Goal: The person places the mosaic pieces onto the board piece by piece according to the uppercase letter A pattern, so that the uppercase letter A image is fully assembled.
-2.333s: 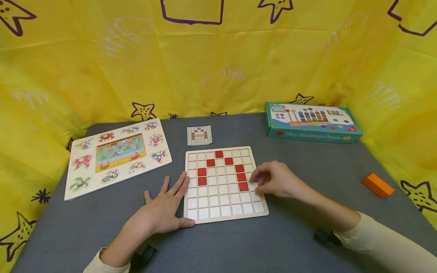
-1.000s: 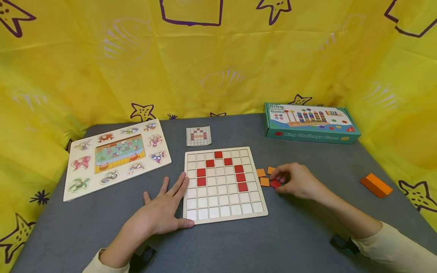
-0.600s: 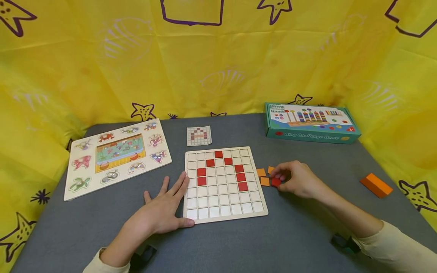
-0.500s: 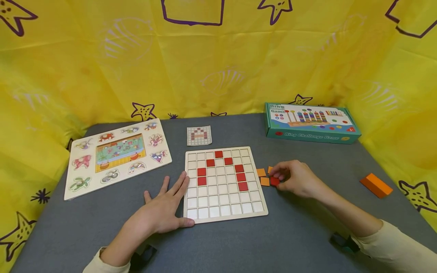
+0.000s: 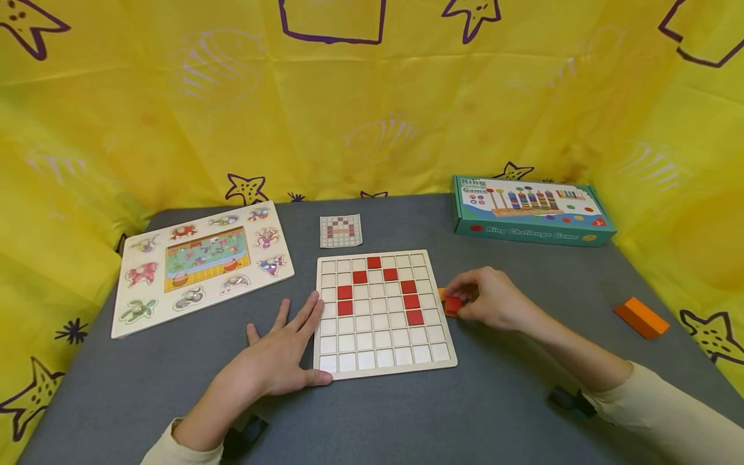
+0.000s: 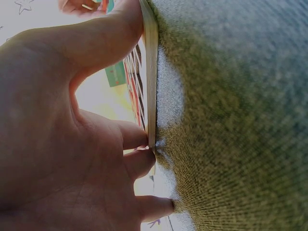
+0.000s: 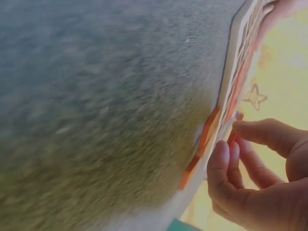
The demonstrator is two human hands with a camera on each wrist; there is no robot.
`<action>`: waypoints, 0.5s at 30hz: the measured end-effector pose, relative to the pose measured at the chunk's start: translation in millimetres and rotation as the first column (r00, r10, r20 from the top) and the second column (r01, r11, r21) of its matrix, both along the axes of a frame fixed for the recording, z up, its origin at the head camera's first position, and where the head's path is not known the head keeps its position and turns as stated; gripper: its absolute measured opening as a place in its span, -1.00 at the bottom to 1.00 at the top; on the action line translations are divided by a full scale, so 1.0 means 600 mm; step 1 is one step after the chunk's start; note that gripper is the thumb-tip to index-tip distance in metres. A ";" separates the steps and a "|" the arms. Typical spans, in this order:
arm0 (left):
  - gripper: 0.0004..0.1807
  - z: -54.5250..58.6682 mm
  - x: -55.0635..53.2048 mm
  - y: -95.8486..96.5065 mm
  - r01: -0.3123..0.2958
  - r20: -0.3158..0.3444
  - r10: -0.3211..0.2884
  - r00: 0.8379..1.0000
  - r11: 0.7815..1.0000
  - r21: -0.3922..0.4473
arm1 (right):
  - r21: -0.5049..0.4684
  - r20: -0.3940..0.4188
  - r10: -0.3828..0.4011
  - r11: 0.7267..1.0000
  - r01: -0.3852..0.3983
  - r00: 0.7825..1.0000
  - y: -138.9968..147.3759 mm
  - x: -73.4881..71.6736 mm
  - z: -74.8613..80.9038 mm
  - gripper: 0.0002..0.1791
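Note:
A wooden grid board (image 5: 383,373) lies flat on the grey table, with several red square tiles (image 5: 374,263) seated in its cells in an arch shape. My left hand (image 5: 276,355) rests along the board's left edge, thumb at the near corner and fingers spread straight. Just right of the board, my right hand (image 5: 491,300) pinches a red tile (image 5: 453,304) between thumb and fingertips. That tile is raised over the orange tiles, as the right wrist view shows. Orange tiles (image 7: 191,171) lie on the table below it, partly hidden by my hand in the head view.
Behind the board lies a small pattern card (image 5: 340,230). An animal peg puzzle (image 5: 200,261) sits at the left. A green game box (image 5: 531,210) stands at the back right, an orange block (image 5: 642,317) at the far right. Yellow cloth (image 5: 372,97) hangs around the table.
My right hand went from the board's right edge to the loose tiles, took a red tile, and has lifted it leftward towards the board. My left hand has stayed in place.

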State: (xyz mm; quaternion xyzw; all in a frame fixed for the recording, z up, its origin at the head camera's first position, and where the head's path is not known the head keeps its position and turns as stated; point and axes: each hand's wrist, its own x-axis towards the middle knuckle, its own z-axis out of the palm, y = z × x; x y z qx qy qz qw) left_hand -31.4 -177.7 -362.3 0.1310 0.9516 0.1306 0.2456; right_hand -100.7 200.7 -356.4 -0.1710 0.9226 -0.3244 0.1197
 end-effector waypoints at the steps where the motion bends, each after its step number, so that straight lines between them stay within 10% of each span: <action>1: 0.38 0.000 0.000 0.000 -0.001 0.001 0.001 1.000 1.000 0.001 | -0.007 0.003 0.007 1.000 -0.006 1.000 -0.005 -0.002 0.000 -0.65; 15: 0.38 0.000 -0.002 -0.001 0.003 -0.003 -0.003 1.000 1.000 -0.010 | -0.033 0.050 0.101 0.995 -0.099 0.994 -0.087 -0.024 0.000 -0.64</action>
